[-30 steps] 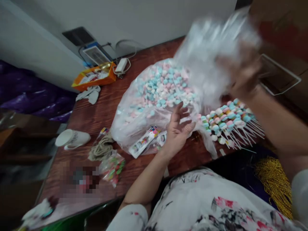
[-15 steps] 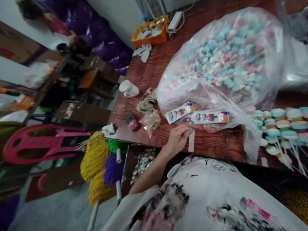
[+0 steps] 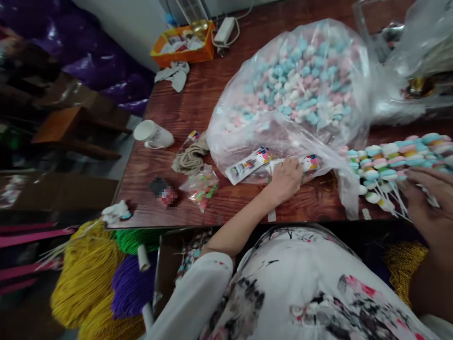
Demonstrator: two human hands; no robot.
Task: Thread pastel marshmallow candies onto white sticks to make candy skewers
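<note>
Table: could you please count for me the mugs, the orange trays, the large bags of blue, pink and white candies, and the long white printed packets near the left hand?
Mug: 1
Orange tray: 1
Large candy bag: 1
Long white packets: 2, one partly under the left hand
Total: 5

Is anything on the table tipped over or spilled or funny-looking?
Maybe the white mug, at the left side of the table: it looks tipped onto its side, but the slanted view makes that unsure. I see no clear spill.
</note>
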